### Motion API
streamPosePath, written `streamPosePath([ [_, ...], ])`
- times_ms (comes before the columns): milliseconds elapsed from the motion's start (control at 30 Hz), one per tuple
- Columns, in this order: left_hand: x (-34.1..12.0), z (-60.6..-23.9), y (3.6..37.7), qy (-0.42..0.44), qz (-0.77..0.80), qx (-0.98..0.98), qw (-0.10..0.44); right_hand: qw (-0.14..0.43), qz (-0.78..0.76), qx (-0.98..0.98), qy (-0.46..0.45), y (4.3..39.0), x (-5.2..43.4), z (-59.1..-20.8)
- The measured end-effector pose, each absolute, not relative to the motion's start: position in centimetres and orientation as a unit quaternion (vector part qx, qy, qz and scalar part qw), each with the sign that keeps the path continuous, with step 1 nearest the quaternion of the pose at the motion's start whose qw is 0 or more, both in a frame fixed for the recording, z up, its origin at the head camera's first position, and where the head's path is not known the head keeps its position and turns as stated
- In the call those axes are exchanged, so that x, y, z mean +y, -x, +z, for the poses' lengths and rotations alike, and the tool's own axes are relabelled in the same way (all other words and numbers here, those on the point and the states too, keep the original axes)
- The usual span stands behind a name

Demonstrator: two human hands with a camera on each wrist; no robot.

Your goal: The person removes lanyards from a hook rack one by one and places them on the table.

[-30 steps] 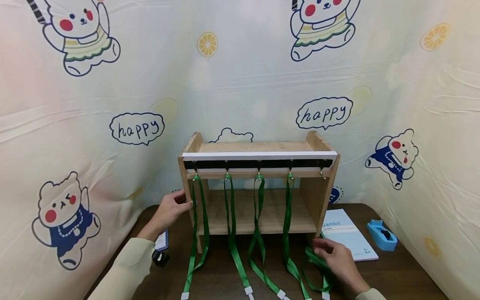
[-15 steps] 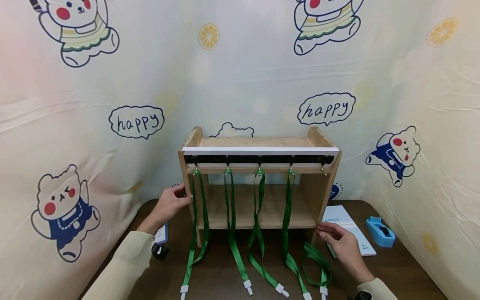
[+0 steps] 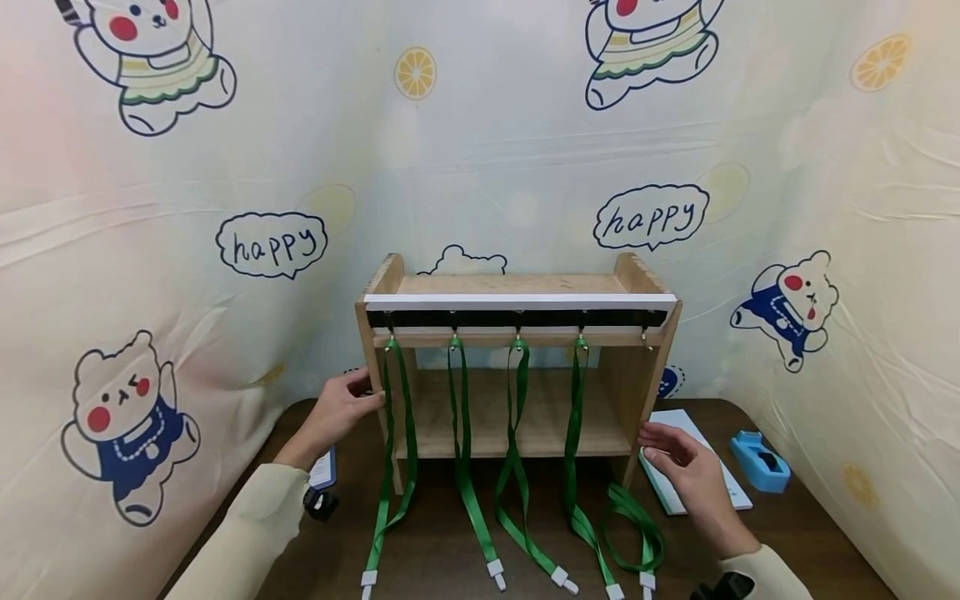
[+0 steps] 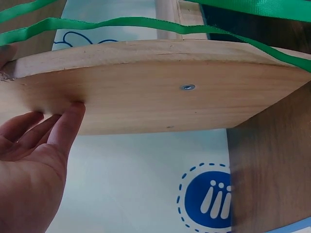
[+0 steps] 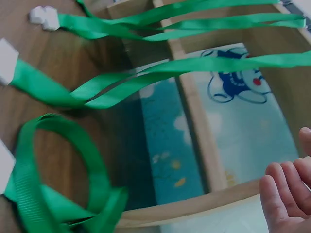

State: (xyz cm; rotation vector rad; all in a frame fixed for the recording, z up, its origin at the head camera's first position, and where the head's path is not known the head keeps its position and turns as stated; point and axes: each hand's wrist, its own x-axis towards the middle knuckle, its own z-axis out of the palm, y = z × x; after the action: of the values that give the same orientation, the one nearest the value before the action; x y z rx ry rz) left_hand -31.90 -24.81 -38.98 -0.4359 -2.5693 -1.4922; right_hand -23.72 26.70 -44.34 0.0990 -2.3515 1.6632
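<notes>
The wooden rack (image 3: 517,367) stands between the two hands, left hand (image 3: 339,410) against its left side, right hand (image 3: 686,475) just off its right side. Lanyards (image 3: 465,450) hang between them. A loose lanyard (image 3: 633,533) lies just inward of the right hand; a notepad (image 3: 720,479) lies under it, a tape dispenser (image 3: 761,461) beyond.

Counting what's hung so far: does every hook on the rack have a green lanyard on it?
No: in the head view four hooks carry lanyards, but the rightmost hook is bare, and a fifth lanyard lies on the table.
</notes>
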Motion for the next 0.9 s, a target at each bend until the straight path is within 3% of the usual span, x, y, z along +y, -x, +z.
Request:
streamPosePath([
  [267,-24.9,-38.5,31.7,0.141,-0.497,-0.854,0.066,0.189,0.533,-0.819,-0.095,23.4,26.3,-41.8],
  [900,-24.8,-38.8,31.9,0.146,-0.501,-0.851,0.065,0.223,0.53,-0.801,-0.165,24.0,25.2,-35.1],
])
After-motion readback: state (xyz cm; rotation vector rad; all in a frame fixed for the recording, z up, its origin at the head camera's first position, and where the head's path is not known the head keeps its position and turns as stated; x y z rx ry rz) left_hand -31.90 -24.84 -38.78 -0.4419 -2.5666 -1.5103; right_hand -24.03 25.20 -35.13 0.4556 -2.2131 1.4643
